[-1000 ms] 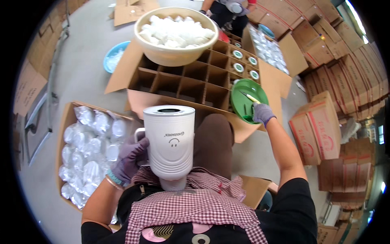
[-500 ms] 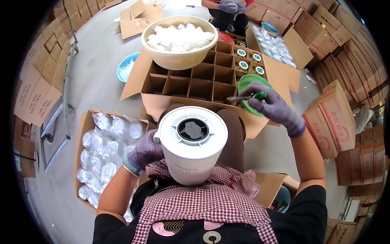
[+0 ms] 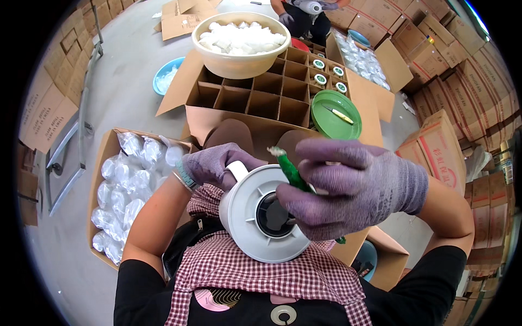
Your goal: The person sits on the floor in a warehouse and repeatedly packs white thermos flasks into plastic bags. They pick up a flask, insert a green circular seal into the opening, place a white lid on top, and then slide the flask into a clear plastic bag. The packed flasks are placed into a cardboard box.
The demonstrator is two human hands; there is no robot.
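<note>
A white jug rests tilted in my lap, its ribbed base facing up around a round black recess. My left hand, in a purple-grey glove, is closed at its handle side. Over the other side of the base is my gloved right hand, closed on a green-handled tool. The handle's worn end sticks out past the fingers. A bit of metal shows at the recess, but the fingers hide most of the tool. Beyond lies a green round tray bearing a small yellow-handled tool.
Ahead stands a divided carton with several green-topped items in its right cells. A cream basin of white pieces sits on it. To my left is a box of plastic-wrapped items. A co-worker's gloved hand shows far ahead.
My right hand has come from the green tray to the jug's base, bringing the green-handled tool. The jug has tilted, and my left hand has moved up and to the right with it.
</note>
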